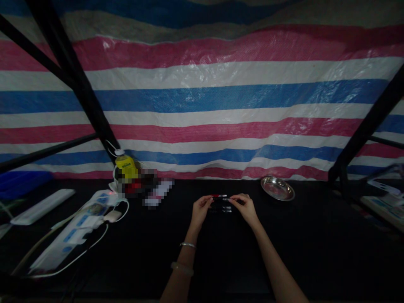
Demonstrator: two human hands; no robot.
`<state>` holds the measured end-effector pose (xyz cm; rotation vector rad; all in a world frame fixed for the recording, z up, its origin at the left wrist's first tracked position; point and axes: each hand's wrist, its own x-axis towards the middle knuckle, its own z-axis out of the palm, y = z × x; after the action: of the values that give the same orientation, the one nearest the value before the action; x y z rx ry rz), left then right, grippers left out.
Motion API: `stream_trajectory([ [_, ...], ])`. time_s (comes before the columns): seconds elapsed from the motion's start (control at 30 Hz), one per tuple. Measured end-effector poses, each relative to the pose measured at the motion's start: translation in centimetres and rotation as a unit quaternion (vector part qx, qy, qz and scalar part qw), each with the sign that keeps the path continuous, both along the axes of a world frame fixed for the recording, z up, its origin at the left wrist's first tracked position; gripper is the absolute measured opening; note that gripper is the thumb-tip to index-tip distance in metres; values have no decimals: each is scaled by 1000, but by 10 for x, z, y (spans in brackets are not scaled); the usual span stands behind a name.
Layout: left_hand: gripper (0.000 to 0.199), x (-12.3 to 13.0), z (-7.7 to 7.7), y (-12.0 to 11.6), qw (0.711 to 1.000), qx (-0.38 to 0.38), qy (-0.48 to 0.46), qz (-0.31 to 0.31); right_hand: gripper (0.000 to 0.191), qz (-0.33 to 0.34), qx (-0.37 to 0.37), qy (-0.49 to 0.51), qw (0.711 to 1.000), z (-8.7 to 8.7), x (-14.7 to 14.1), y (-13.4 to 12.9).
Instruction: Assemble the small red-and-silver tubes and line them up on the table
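Observation:
Both hands are together over the black table (303,261). My left hand (201,208) pinches the left end of a dark pen (221,199), and my right hand (245,207) has its fingertips closed on the right end. Just beyond it lies a red pen (219,195), parallel and very close; I cannot tell whether they touch. On the near side, more dark pens (224,209) with clear or silvery ends lie side by side on the table, between my hands. Their dark bodies blend into the tabletop.
A round metal dish (277,188) is at the back right. To the left are a white power strip (78,229) with plugs and cables, a yellow bottle (125,166) and a partly blurred packet (159,192). Black frame posts (91,105) and a striped sheet (221,97) bound the table.

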<state>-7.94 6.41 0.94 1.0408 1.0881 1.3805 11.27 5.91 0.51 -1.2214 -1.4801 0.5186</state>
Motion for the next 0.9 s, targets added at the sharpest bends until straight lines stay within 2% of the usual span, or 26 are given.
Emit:
stream_trajectory([
  [0.13,21,-1,1,1,1000,8,15,17,28,-12,8,-35,999,-3,0,1],
  [0.33,26,-3,-7,5,999,27,35,17,31,-18,-5,-26,999,-8,-3,2],
  [0.67,26,-4,-7,5,998,-7,55,27,26,-13,-11,-23,1000,-17,-4,7],
  [0.9,26,-7,-10,7,996,-13,40,79,27,-41,-3,-19,999,-17,-2,5],
])
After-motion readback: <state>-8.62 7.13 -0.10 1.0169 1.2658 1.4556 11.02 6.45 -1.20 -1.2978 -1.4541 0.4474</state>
